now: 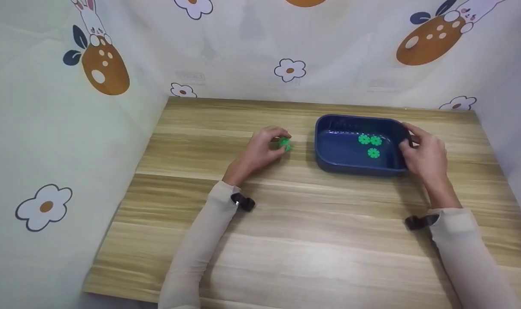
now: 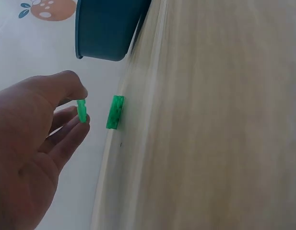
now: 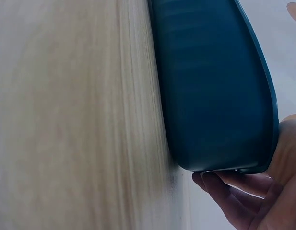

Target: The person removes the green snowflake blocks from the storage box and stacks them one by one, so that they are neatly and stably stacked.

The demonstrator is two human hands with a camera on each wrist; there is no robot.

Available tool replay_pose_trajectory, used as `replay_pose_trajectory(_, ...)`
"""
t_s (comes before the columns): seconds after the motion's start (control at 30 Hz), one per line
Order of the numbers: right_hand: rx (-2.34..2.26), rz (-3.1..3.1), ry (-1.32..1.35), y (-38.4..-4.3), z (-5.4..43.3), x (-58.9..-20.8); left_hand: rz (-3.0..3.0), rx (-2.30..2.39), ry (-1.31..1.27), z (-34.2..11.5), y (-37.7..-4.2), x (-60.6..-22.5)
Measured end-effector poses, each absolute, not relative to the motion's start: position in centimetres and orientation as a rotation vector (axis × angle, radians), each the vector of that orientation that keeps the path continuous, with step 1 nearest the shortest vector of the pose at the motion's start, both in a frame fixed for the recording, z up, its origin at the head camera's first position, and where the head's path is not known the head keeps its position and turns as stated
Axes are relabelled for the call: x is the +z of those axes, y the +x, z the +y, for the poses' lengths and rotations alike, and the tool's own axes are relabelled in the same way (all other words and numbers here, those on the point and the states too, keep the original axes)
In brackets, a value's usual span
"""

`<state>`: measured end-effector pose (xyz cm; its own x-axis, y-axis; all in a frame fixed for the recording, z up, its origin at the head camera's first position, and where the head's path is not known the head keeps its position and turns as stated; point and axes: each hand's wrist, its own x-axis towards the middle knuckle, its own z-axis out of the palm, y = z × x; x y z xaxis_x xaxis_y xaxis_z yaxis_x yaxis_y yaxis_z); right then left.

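My left hand [image 1: 260, 150] pinches a thin green notched disc [image 2: 81, 111] between thumb and fingertips, just above the table. A second green piece [image 2: 115, 112] lies on the tabletop close to those fingers in the left wrist view; in the head view the fingers partly hide the green. To the right sits a dark blue rectangular tub [image 1: 350, 169]. Inside it, towards its right half, lie three green notched discs [image 1: 373, 153]. My right hand [image 1: 428, 156] grips the tub's right end, thumb over the rim and fingers against the outer wall [image 3: 215, 86].
The wood-grain table [image 1: 294, 240] meets a white patterned cloth [image 1: 243, 51] at the back and on both sides. A gap of bare wood separates the left hand from the tub. Black straps [image 1: 243, 201] circle both wrists over pale sleeves.
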<state>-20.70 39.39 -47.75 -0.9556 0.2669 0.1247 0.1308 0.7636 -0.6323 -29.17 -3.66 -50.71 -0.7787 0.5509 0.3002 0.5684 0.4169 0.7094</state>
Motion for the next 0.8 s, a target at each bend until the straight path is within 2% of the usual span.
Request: replay_pose_trajectory(0.8,0.956,-2.721,-0.292,-20.66,39.40,-47.85,-2.813,-1.117,-1.115,-4.14,-29.35,-51.00)
